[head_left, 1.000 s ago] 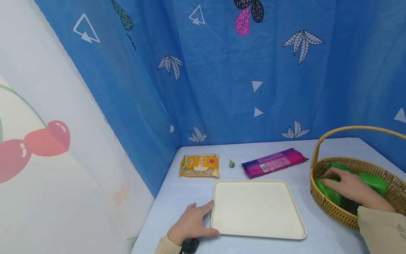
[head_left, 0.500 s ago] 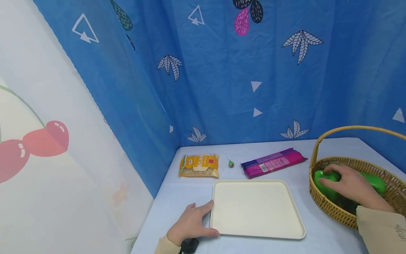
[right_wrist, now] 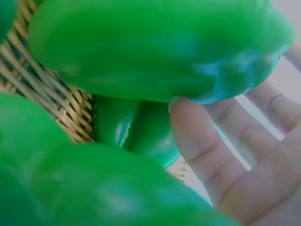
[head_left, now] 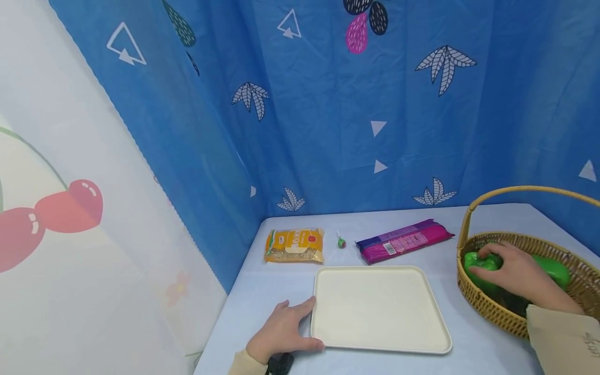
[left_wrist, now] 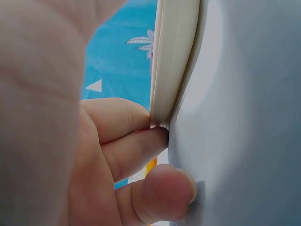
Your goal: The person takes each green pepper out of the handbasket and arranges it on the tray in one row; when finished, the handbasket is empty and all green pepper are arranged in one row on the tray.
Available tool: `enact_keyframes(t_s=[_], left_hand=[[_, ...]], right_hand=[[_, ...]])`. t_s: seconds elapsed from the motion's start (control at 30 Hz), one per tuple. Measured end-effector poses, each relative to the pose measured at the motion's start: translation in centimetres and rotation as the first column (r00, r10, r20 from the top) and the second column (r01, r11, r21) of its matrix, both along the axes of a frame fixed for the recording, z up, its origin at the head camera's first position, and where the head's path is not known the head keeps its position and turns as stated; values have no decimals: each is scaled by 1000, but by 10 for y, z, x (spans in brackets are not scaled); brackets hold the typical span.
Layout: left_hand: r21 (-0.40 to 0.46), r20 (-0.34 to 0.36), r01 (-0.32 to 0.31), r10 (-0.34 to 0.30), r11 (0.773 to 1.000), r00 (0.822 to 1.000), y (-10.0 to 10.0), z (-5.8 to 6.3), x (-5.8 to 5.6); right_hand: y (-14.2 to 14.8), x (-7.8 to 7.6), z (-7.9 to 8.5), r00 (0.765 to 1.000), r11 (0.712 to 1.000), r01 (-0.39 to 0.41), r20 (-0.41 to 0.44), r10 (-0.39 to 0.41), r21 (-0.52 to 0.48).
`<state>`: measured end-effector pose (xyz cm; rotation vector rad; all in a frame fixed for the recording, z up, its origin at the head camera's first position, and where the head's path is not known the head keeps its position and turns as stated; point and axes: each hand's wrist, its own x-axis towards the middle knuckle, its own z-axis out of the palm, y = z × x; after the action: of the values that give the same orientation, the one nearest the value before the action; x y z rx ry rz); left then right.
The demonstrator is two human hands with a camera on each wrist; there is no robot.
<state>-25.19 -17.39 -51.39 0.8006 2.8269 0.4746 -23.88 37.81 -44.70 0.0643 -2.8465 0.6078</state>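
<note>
Our right hand point(head_left: 517, 271) grips a green pepper point(head_left: 479, 262) beneath it; our left hand point(head_left: 283, 330), spread wide, touches the tray point(head_left: 379, 308).

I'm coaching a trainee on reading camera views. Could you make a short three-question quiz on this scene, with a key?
1. True or false: the left hand touches the edge of the tray.
2. In the basket, the right hand holds something: A) red, B) green, C) white?
3. What small thing lies between the yellow bag and the purple packet?

Key: 1. True. 2. B. 3. What looks like a lollipop.
</note>
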Motion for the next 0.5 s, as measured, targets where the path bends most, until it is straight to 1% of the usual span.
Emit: enact_keyframes(t_s=[0.17, 0.27, 0.4, 0.47, 0.5], left_hand=[[-1, -7, 7, -7, 1000, 1000, 0, 0, -1], [1, -9, 9, -9, 1000, 1000, 0, 0, 0], [4, -2, 5, -5, 1000, 1000, 0, 1, 0], [0, -4, 6, -6, 1000, 1000, 0, 2, 0], [0, -4, 6, -6, 1000, 1000, 0, 3, 0]], right_hand=[[1, -1, 2, 1000, 1000, -20, -2, 20, -3], [1, -1, 7, 999, 999, -34, 2, 34, -5], [-5, 4, 25, 999, 1000, -29, -17, 29, -1], [-14, 8, 38, 998, 1000, -30, -53, 30, 10], [-22, 9, 45, 996, 999, -37, -85, 38, 11]])
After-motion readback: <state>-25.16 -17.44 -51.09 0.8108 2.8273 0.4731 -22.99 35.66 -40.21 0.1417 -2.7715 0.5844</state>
